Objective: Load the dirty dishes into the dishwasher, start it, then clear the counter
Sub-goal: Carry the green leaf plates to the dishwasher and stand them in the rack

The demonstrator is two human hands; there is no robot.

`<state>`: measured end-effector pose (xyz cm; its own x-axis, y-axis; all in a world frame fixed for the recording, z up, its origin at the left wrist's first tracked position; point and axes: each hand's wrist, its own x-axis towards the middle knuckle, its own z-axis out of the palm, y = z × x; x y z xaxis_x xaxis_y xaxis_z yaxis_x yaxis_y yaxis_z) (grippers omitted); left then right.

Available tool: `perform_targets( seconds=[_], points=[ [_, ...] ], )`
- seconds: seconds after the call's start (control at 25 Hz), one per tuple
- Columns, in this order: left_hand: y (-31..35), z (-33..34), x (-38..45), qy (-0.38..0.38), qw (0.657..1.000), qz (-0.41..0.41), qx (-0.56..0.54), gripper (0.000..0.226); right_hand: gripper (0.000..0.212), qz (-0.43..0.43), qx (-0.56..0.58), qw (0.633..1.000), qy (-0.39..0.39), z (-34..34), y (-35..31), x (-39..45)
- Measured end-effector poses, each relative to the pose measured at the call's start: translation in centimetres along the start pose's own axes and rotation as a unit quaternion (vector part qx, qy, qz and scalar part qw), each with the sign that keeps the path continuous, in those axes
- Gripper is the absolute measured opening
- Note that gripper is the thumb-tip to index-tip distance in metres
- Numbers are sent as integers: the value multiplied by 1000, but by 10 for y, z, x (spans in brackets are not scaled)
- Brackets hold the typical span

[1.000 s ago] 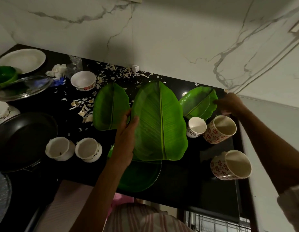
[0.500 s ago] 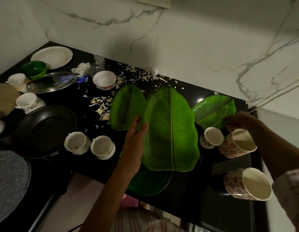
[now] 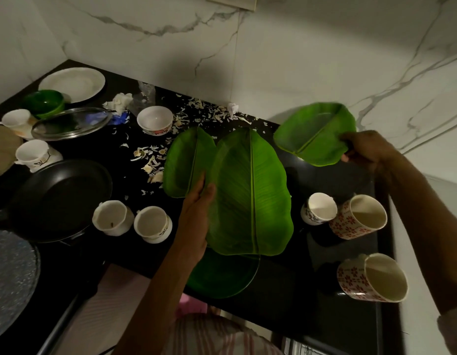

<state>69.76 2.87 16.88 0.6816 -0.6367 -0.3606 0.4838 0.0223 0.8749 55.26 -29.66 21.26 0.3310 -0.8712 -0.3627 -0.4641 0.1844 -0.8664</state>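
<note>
Black worktop (image 3: 278, 298) runs under marble walls, cluttered: near the lower right lies a floral mug (image 3: 370, 278), another (image 3: 358, 217) above it beside a white cup (image 3: 318, 208); two cups (image 3: 131, 221) sit at centre left by a black pan (image 3: 60, 198). My left hand (image 3: 196, 216), arm reaching up from below, clamps the big leaf plate (image 3: 250, 196), tilted over a round green plate (image 3: 222, 275). Farther, at right, my right hand (image 3: 365, 149) grips a smaller leaf plate (image 3: 314, 134) raised off the worktop.
</note>
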Motion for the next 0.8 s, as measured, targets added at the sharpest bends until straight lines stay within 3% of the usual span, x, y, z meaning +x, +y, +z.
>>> perform_targets(
  seconds=[0.2, 0.32, 0.44, 0.56, 0.72, 0.8],
  points=[
    [0, -1, 1, 11, 1000, 6, 0, 46, 25, -115, -15, 987, -107, 23, -27, -69],
    [-3, -4, 2, 13, 1000, 9, -4, 48, 27, -138, -72, 969, -190, 46, -22, -106],
    [-4, -3, 1, 21, 1000, 12, -11, 49, 30, -150, -113, 956, -226, 63, -8, -117],
    [-5, -4, -1, 24, 999, 26, -26, 48, 33, -172, -128, 953, -216, 75, 2, -121],
    [-5, -4, -2, 36, 997, 34, -61, 45, 25, -222, -161, 954, -123, 92, 13, -125],
    [-3, -5, -3, 37, 995, 38, -79, 42, 20, -226, -140, 957, -113, 101, 19, -130]
  ],
)
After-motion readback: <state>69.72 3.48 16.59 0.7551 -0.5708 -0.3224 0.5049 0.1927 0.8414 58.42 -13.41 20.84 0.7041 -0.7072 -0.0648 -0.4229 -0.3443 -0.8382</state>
